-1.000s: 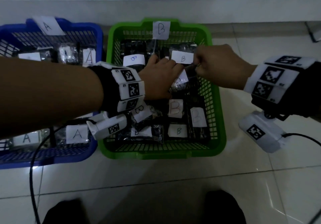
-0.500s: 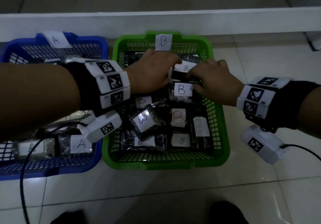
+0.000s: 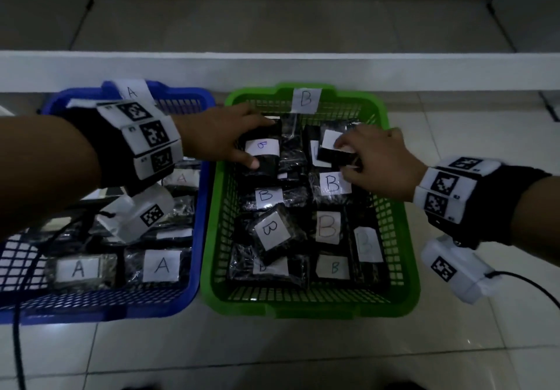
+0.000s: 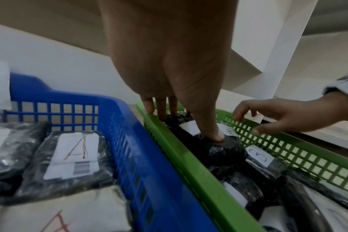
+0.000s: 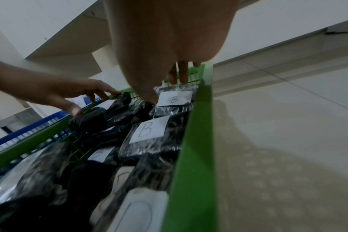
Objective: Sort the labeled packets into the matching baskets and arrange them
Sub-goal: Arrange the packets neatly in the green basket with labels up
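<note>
A green basket [image 3: 306,308] tagged B holds several black packets with B labels. My left hand [image 3: 261,142] reaches into its far left corner and grips a B packet [image 3: 266,168], thumb pressed on the near part and fingers over the far end; the left wrist view shows this left hand [image 4: 189,125] on that packet [image 4: 218,150]. My right hand [image 3: 341,159] hovers at the far right with loose, spread fingers that touch a labelled packet [image 3: 330,138], and it holds nothing. A blue basket [image 3: 106,305] tagged A, on the left, holds A packets [image 3: 162,265].
A white shelf edge [image 3: 272,65] runs right behind both baskets. Pale tiled floor [image 3: 303,353] lies in front and to the right. Black cables [image 3: 530,280] trail from the wrist cameras. The two baskets stand side by side and touch.
The hands, close together at the back middle of the green basket before, have parted. The left went to the far left corner packet and the right eased open at the far right.
</note>
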Motion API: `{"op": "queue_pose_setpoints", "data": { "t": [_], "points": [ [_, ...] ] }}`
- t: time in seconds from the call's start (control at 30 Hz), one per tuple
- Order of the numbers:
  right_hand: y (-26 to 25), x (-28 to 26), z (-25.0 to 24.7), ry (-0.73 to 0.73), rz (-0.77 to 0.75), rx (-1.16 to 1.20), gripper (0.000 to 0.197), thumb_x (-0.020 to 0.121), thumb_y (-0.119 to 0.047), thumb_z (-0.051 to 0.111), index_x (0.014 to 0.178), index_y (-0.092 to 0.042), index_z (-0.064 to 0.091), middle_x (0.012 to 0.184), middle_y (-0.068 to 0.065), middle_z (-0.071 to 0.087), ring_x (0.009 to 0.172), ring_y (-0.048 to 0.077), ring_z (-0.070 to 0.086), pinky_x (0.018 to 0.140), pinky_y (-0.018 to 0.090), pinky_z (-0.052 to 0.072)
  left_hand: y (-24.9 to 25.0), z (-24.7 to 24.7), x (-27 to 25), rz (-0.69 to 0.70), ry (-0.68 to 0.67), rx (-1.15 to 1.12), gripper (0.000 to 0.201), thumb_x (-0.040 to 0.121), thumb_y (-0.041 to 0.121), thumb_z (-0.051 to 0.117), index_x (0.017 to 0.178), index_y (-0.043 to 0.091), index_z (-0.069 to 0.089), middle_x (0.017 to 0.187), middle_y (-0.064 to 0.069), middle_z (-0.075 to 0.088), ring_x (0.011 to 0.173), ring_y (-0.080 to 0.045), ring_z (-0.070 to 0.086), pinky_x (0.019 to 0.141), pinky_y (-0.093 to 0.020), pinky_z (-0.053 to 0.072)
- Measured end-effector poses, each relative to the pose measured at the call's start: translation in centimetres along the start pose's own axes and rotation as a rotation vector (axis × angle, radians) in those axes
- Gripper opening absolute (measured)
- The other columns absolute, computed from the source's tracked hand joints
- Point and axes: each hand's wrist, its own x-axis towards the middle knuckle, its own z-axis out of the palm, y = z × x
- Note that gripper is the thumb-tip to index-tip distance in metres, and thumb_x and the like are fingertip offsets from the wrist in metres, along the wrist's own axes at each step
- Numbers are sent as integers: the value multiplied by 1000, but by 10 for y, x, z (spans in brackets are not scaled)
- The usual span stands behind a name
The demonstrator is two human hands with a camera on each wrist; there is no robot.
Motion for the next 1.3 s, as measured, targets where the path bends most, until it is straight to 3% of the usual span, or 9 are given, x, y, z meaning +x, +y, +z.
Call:
{"op": "queue_pose_setpoints", "data": {
  "t": [0.1,0.3,0.57,0.77,0.9,0.97,1.07,1.17,1.3],
  "points": [
    [7,16,-8,134,89,-57,51,84,-27,61,131,-17,44,131,10,46,123,29,39,99,43,27,1,5,1,-4,56,-18,84,79,50,65,147,25,23,144,-5,32,130,-23,36,106,-35,30],
    [10,43,-11,-38,108,-213,51,83,-27,65,130,-18,48,131,9,48,125,29,34,102,44,26,0,11,4,-33,88,-25,83,73,53,70,140,26,29,143,-2,39,130,-21,37,106,-43,24],
    [6,41,-45,29,157,289,28,96,-12,47,122,-9,56,119,15,60,104,29,55,77,28,37,8,12,1,-44,85,-51,82,74,49,72,138,20,30,144,-3,37,130,-21,37,108,-44,19],
    [-12,22,-48,-394,81,195,28,97,-16,46,122,-10,59,116,5,60,98,19,53,77,25,37,8,8,5,-84,58,-109,89,68,48,77,137,22,26,143,-1,40,130,-21,40,109,-47,18],
    [4,27,-40,-162,154,21,32,94,-8,42,122,-13,56,116,16,62,99,31,57,81,35,42,7,1,6,-118,43,-157,106,61,46,82,144,26,20,144,-5,38,130,-25,39,110,-48,29],
    [17,30,-49,20,226,-23,35,91,-8,43,123,-14,55,118,20,60,111,38,51,94,46,34,8,-5,6,-127,19,-189,98,67,43,80,145,26,23,141,-7,38,127,-26,41,107,-41,35],
    [29,33,-62,203,329,2,42,89,-24,33,122,-13,57,122,19,59,117,39,46,100,46,25,10,-18,7,-152,-27,-255,75,73,41,75,137,20,40,130,-5,50,115,-23,49,98,-33,41],
    [30,29,-60,281,357,32,61,76,-30,17,113,-10,62,115,19,63,111,39,49,98,43,26,8,-28,6,-216,-55,-394,58,75,35,75,124,21,48,116,1,57,102,-19,54,85,-29,44],
    [27,23,-49,236,326,40,47,85,-30,22,107,-12,61,106,19,63,105,38,49,95,44,29,0,-39,4,-284,-66,-603,39,82,24,69,114,16,49,101,2,60,87,-12,56,64,-22,45]
  ]
}}
